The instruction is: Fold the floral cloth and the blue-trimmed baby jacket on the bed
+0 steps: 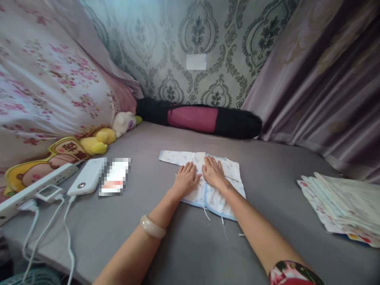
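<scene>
Both hands press flat on the small white jacket [197, 192], directly beneath the fingers on the grey sheet; the left hand's [186, 178] fingers and the right hand's [213, 170] fingers lie extended, slightly parted, gripping nothing. The jacket's long axis runs crosswise under them, its outstretched sleeve [175, 157] beyond and left of the left fingers, the nearer hand.

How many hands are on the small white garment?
2: the left hand lies toward the outstretched sleeve; the right hand lies beside it, nearer the middle of the garment.
</scene>
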Motion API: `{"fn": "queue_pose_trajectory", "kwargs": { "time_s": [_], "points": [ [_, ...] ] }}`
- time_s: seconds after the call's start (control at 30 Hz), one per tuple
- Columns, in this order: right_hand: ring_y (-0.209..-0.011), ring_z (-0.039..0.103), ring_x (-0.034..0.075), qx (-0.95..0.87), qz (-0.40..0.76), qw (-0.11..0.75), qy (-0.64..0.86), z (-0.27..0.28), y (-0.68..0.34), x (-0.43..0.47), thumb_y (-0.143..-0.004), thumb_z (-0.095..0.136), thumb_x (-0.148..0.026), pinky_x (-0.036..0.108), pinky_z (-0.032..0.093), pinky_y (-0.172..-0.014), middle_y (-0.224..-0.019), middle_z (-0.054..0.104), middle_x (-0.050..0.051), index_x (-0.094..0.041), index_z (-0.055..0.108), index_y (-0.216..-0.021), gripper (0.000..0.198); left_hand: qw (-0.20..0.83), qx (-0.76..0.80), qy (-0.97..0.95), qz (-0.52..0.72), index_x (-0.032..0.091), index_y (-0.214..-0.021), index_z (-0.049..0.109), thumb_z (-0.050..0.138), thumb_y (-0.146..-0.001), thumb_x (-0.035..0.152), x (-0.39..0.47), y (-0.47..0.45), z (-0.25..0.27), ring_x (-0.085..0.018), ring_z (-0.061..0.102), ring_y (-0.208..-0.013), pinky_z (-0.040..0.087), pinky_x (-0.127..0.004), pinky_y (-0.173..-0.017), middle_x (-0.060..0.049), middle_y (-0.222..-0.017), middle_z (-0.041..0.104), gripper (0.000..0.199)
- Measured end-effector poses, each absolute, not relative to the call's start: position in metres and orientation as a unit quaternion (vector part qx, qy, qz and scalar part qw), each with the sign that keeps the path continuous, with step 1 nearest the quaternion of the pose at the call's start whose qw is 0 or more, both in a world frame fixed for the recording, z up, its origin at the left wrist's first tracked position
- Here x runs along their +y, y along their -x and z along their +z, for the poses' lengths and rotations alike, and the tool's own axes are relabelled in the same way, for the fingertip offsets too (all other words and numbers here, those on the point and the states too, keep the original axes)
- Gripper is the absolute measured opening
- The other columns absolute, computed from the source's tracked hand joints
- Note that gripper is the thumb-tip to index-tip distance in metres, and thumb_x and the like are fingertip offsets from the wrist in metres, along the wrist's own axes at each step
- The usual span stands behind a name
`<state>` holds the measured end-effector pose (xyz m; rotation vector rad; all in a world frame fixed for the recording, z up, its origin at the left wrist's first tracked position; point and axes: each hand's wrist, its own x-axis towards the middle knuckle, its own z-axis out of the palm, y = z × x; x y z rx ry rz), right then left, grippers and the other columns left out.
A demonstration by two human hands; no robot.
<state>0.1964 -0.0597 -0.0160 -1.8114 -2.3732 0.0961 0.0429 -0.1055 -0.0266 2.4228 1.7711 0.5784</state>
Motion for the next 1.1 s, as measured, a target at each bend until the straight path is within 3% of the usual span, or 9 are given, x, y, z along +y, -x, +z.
{"fn": "queue_pose_trajectory", "kwargs": {
  "time_s": [0.23, 0.43, 0.63, 1.1],
  "points": [
    [-0.141, 0.024, 0.028, -0.789, 0.035, 0.067, 0.610, -0.002, -0.181, -0.055, -0.095, 0.029, -0.024, 0.049, 0.015, -0.114, -0.152, 0.030, 0.017, -0.004, 0.035, -0.144, 0.053, 0.115, 0.531, -0.770, 0.335, 0.018, -0.118, 0.058, 0.040, -0.095, 0.027, -0.091, -0.023, -0.027, -0.022, 0.062, -0.109, 0.047, -0.038, -0.096, -0.010, -0.116, 0.067, 0.031],
    [-0.142, 0.019, 0.027, -0.784, 0.055, 0.103, 0.610, -0.004, -0.152, -0.046, -0.098, 0.026, -0.030, 0.045, 0.014, -0.114, -0.154, 0.026, 0.016, -0.004, 0.031, -0.146, 0.055, 0.128, 0.586, -0.684, 0.414, 0.017, -0.112, 0.062, 0.044, -0.091, 0.023, -0.085, -0.007, -0.030, -0.020, 0.066, -0.093, 0.052, -0.034, -0.087, -0.009, -0.102, 0.071, 0.028],
    [-0.142, 0.020, 0.028, -0.774, 0.057, 0.112, 0.620, -0.016, -0.138, -0.041, -0.100, 0.023, -0.038, 0.045, 0.010, -0.114, -0.153, 0.028, 0.016, -0.005, 0.030, -0.147, 0.058, 0.090, 0.630, -0.637, 0.435, 0.018, -0.106, 0.064, 0.044, -0.089, 0.020, -0.079, 0.005, -0.035, -0.022, 0.066, -0.095, 0.051, -0.036, -0.089, -0.009, -0.100, 0.071, 0.026],
    [-0.142, 0.021, 0.026, -0.771, 0.031, 0.136, 0.621, -0.023, -0.137, -0.045, -0.100, 0.024, -0.041, 0.044, 0.005, -0.115, -0.152, 0.031, 0.014, -0.007, 0.034, -0.146, 0.058, 0.091, 0.677, -0.592, 0.427, 0.017, -0.101, 0.065, 0.042, -0.085, 0.017, -0.067, 0.019, -0.031, -0.024, 0.065, -0.095, 0.050, -0.038, -0.088, -0.010, -0.098, 0.071, 0.027]
  ]
}}
